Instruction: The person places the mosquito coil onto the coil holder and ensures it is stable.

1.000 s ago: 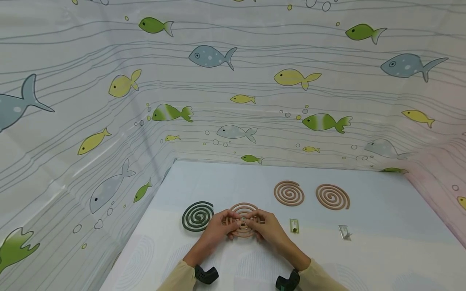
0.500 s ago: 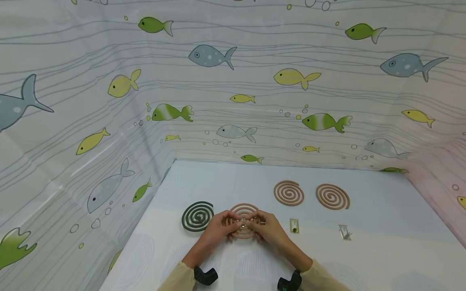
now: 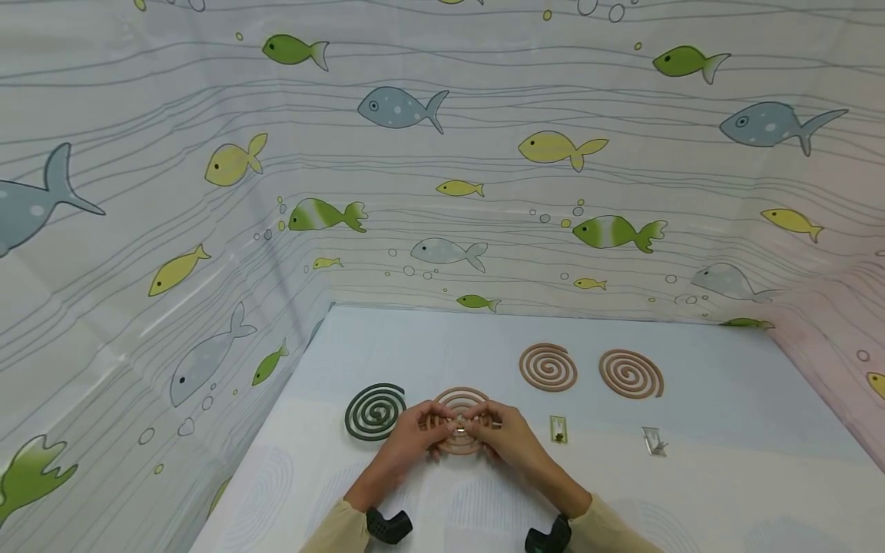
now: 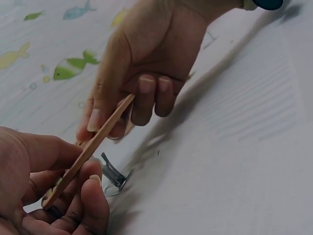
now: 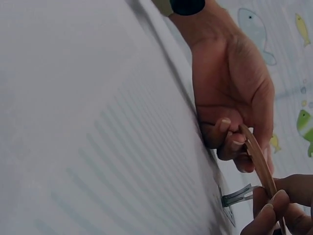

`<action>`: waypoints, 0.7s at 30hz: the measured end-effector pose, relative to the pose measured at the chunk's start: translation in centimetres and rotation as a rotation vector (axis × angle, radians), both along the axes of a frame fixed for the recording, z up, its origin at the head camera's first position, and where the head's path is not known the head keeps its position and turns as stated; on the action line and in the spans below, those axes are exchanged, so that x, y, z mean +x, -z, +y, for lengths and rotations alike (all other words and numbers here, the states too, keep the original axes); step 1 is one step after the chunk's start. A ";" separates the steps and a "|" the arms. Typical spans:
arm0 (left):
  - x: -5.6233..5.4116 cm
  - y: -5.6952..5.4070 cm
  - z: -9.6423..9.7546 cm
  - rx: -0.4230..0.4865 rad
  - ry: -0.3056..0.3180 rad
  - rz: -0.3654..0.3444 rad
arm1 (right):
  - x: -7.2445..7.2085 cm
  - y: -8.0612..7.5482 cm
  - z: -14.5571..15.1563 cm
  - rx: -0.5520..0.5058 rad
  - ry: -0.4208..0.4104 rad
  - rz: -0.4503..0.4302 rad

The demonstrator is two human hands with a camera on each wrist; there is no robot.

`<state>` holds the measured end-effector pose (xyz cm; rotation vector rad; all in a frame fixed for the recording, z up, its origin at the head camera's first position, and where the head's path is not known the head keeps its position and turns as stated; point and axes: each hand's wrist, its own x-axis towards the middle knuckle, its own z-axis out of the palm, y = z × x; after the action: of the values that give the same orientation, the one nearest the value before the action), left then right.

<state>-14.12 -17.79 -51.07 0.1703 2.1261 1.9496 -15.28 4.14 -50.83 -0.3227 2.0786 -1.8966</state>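
Observation:
My two hands hold a brown mosquito coil (image 3: 459,452) between them. My left hand (image 3: 413,434) grips its left side, and my right hand (image 3: 508,432) grips the right, with the thumbs meeting near its centre. Seen from the left wrist, the coil (image 4: 71,174) is a thin edge running between both hands. Below that edge a small metal coil stand (image 4: 115,177) sits close over the white surface; the right wrist view shows the stand (image 5: 237,197) under the coil too. Fingers partly hide where coil and stand meet. A dark green coil (image 3: 376,411) lies just left of my left hand.
Two more brown coils (image 3: 548,367) (image 3: 631,374) lie flat at the back right. In front of them are two small metal stands, one gold-toned (image 3: 558,429) and one silvery (image 3: 654,442). A fish-print sheet (image 3: 512,230) rises behind and beside the white table (image 3: 733,476).
Both hands keep their grip on the brown coil, which has shifted very slightly toward me. Shiny metal at its centre shows more clearly between the thumbs. The other coils and stands have not moved.

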 end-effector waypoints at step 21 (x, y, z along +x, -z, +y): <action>0.3 0.4 -0.2 0.011 -0.055 -0.007 | -0.4 0.1 -1.0 0.010 0.022 0.018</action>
<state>-13.85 -17.98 -51.45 0.1081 2.1378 1.9897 -15.65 3.19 -50.95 -0.3172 2.1112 -1.9025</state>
